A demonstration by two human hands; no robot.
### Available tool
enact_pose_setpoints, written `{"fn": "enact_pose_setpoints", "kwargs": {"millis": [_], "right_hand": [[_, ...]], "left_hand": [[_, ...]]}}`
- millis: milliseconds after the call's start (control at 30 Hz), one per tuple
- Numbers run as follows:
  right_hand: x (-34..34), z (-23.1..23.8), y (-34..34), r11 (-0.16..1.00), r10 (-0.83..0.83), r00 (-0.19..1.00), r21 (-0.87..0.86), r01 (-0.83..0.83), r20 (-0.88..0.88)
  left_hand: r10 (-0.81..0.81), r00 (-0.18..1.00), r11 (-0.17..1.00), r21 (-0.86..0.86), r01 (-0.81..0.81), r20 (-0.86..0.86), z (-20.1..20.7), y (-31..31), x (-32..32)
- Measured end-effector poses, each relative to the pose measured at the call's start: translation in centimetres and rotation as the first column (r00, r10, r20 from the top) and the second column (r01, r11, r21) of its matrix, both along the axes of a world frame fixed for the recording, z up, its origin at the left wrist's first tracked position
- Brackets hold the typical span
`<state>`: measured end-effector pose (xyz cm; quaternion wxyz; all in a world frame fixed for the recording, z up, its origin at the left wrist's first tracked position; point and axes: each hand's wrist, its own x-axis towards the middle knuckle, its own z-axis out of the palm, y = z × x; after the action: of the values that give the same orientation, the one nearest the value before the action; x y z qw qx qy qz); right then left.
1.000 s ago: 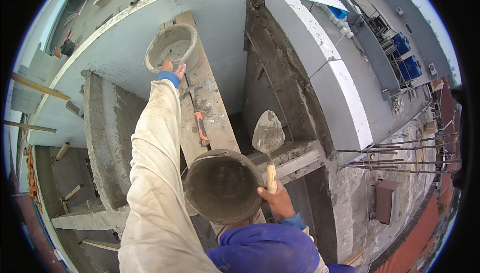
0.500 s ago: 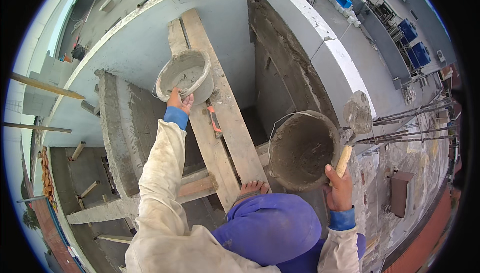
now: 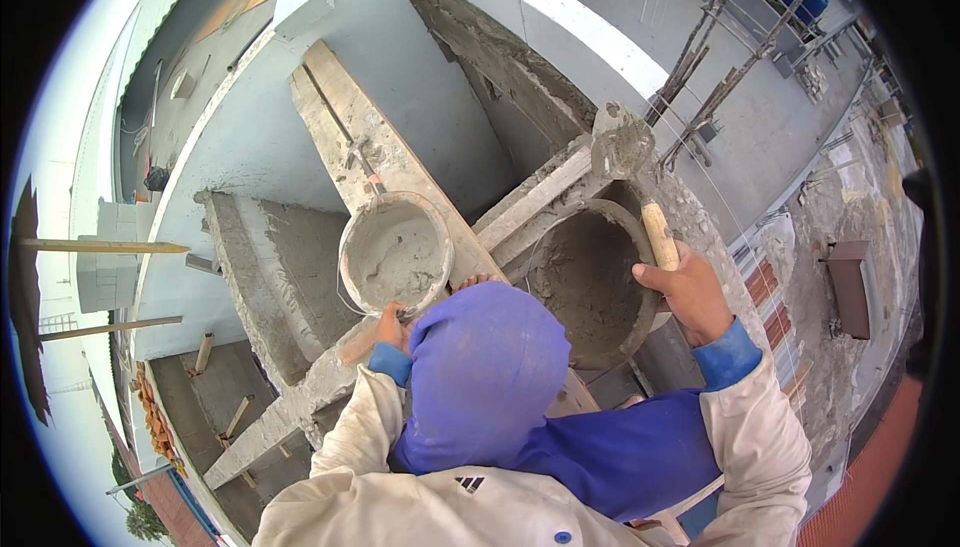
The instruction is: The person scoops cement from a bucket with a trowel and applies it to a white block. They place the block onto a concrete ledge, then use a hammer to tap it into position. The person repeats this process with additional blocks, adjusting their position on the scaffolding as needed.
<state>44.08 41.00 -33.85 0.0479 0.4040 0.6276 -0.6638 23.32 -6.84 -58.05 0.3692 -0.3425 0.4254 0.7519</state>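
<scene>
1. Left hand (image 3: 390, 329): fingers curling over the near rim of a pale mortar bucket (image 3: 395, 252), gripping it.
2. Pale mortar bucket: sitting on a wooden plank (image 3: 360, 137), grey mortar lying inside.
3. Right hand (image 3: 688, 292): fingers wrapping tight around the wooden handle of a trowel (image 3: 630, 172), blade pointing up and away, mortar clinging to it.
4. Dark round bucket (image 3: 590, 282): resting just beside the right hand, coated with mortar inside, touching the trowel handle's side.
5. Blue hood (image 3: 485, 367): sitting between both arms.
6. Rendered wall (image 3: 520, 67): running behind the buckets.
</scene>
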Motion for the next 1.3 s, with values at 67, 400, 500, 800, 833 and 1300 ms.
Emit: {"fn": "enact_pose_setpoints", "kwargs": {"millis": [67, 400, 500, 800, 833, 1300], "right_hand": [[1.7, 0.1, 0.2, 0.998, 0.048, 0.999, -0.052, -0.047, 0.018], [5.8, 0.9, -0.9, 0.978, 0.08, 0.994, 0.196, -0.066, -0.069], [6.6, 2.1, -0.5, 0.968, 0.009, 0.993, 0.248, 0.02, -0.115], [11.1, 2.3, 2.0, 0.977, -0.209, 0.962, -0.082, 0.197, -0.175], [11.9, 1.9, 2.2, 0.975, -0.208, 0.958, -0.117, 0.188, -0.196], [24.5, -16.5, -4.0, 0.737, -0.646, 0.749, -0.373, 0.563, -0.147]], "left_hand": [[-0.08, 0.997, 0.993, -0.083, 0.081, 0.013, -0.6, -1.1, 0.5], [-0.632, 0.775, 0.755, 0.24, 0.611, 0.017, 3.5, 9.1, 4.3], [-0.74, 0.673, 0.634, 0.346, 0.692, 0.011, 5.1, 10.4, 5.5], [-0.823, 0.533, 0.331, 0.596, 0.732, -0.197, 10.0, 22.6, 12.7], [-0.796, 0.582, 0.377, 0.616, 0.692, -0.167, 10.4, 24.1, 14.1], [-0.932, 0.345, 0.319, 0.204, 0.926, -0.111, 6.9, 35.8, 11.2]]}}
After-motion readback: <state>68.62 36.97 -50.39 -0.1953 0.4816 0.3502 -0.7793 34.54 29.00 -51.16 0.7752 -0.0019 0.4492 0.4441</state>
